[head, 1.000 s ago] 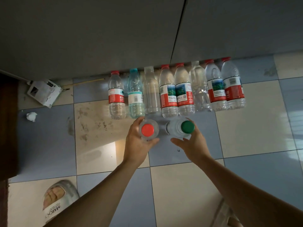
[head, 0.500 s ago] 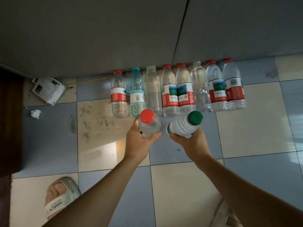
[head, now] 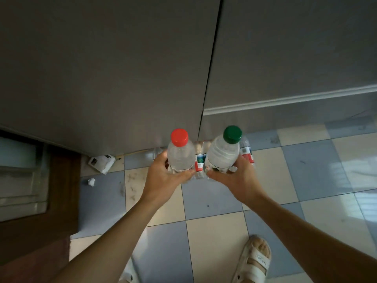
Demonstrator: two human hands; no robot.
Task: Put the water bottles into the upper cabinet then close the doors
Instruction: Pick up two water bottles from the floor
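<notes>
Two clear plastic water bottles are held up off the floor, side by side and close together, in front of the closed grey cabinet doors (head: pixel 122 68). The left hand (head: pixel 163 178) has its fingers and thumb curled round the lower body of the clear plastic bottle with the red screw cap (head: pixel 180 154); no label shows on the part of it that can be seen. The right hand (head: pixel 234 176) grips the ribbed, cloudy-white plastic bottle with the dark green screw cap (head: pixel 223 154) in the same way, near its base, where a strip of dark label peeks out between the fingers; its writing is too small to read. Both bottles point their caps up toward the camera, the green-capped one leaning slightly right.

Behind and below the two, partly hidden, more clear bottles stand in a row on the floor (head: pixel 201 160) against the foot of the cabinet. Their labels are red and white with a green and blue patch, but no words on them can be made out.

The checked floor of blue-grey and cream tiles (head: pixel 214 201) also carries a crumpled white carton (head: pixel 102 162) and a small white scrap (head: pixel 91 182) at left. A foot in a white strapped sandal (head: pixel 256 260) stands at lower right, with faint lettering on the strap that cannot be read.
</notes>
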